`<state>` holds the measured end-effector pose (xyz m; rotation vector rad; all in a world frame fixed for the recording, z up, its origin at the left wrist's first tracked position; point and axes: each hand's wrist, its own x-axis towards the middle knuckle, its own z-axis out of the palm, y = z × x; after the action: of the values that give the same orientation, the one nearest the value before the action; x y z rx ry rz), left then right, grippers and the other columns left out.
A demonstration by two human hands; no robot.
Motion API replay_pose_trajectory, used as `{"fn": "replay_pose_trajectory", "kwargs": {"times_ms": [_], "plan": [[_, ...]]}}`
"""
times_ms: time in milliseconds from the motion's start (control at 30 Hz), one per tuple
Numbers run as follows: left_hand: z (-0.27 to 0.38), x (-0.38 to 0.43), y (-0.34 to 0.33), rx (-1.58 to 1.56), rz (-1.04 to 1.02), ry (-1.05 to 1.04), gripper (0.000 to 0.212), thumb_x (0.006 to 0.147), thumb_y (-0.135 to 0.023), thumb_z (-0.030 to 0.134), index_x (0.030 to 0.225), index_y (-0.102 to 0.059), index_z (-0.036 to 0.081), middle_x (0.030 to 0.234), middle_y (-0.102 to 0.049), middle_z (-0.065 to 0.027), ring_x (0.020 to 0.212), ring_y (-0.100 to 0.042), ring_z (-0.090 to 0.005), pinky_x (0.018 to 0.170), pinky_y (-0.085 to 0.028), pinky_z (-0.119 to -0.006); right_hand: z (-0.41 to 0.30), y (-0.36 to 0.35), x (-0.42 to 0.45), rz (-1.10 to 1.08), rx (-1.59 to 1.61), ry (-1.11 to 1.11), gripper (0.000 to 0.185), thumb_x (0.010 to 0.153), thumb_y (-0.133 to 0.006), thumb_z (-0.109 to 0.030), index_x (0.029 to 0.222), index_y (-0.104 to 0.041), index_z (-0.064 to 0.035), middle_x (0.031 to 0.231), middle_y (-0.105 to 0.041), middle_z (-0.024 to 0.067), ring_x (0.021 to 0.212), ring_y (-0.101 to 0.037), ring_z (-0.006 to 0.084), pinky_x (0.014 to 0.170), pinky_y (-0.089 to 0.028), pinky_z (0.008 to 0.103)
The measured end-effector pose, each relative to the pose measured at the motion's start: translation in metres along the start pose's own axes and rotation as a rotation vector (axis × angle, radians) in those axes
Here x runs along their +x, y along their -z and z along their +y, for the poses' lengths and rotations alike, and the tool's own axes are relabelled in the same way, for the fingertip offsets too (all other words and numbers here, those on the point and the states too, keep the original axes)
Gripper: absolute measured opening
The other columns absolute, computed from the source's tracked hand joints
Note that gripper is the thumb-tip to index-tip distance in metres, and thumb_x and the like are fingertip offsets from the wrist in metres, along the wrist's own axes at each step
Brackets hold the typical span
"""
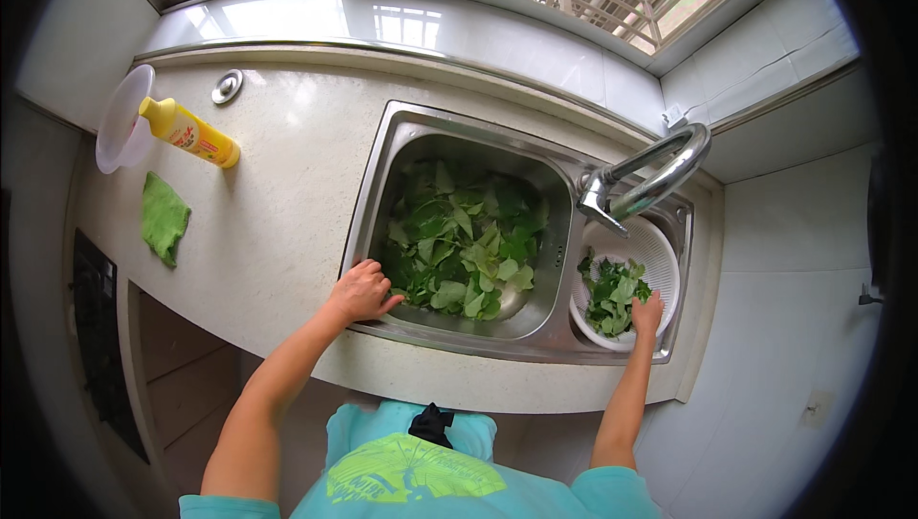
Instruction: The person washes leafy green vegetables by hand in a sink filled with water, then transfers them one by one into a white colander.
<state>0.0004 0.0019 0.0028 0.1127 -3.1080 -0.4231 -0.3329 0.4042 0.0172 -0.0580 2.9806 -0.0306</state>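
Note:
My left hand (364,292) rests on the near left corner of the stainless steel sink (549,347), its thumb over the rim and its fingers curled at the edge. Many leafy greens (459,246) lie in the large basin to its right. In the small right basin stands a white plastic colander (663,253) with a bunch of greens (613,296) in it. My right hand (647,312) is at the colander's right side, touching the leaves; its fingertips are partly hidden, so a grip cannot be told.
A chrome faucet (660,167) arches over the small basin. On the left counter (287,196) are a yellow detergent bottle (192,133), a translucent plastic bowl (122,124), a green cloth (163,219) and a metal sink strainer (227,86). A black cooktop (107,347) is at far left.

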Motion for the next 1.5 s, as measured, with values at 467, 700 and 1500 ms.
{"fn": "replay_pose_trajectory", "kwargs": {"times_ms": [467,700,1500], "plan": [[-0.002,-0.001,-0.004,-0.006,0.024,-0.019,0.038,0.073,-0.056,0.037,0.054,-0.055,0.005,0.057,-0.053,-0.0061,0.072,-0.049,-0.0205,0.068,-0.042,-0.03,-0.213,-0.081,-0.054,-0.336,0.414,0.608,0.065,0.069,-0.065,-0.027,0.123,-0.035,-0.0066,0.123,-0.036,0.0211,0.112,-0.037,0.0328,0.089,-0.035,0.04],[-0.002,-0.001,-0.002,-0.012,0.029,-0.009,0.038,0.073,-0.056,0.037,0.054,-0.055,0.005,0.057,-0.053,-0.0059,0.072,-0.049,-0.0203,0.068,-0.042,-0.029,-0.242,-0.126,-0.138,-0.7,-0.007,0.562,0.075,0.069,-0.064,-0.023,0.13,-0.022,-0.0099,0.13,-0.01,0.0311,0.112,-0.03,0.0461,0.088,-0.037,0.0451],[-0.002,0.0,-0.003,-0.015,0.031,-0.018,0.038,0.074,-0.056,0.037,0.054,-0.055,0.004,0.056,-0.053,-0.0061,0.071,-0.049,-0.0204,0.068,-0.042,-0.028,-0.239,-0.126,-0.086,-0.253,0.175,0.746,0.02,0.078,-0.052,-0.021,0.088,-0.052,-0.0035,0.092,-0.05,0.0159,0.075,-0.052,0.0331,0.062,-0.044,0.0424]]}}
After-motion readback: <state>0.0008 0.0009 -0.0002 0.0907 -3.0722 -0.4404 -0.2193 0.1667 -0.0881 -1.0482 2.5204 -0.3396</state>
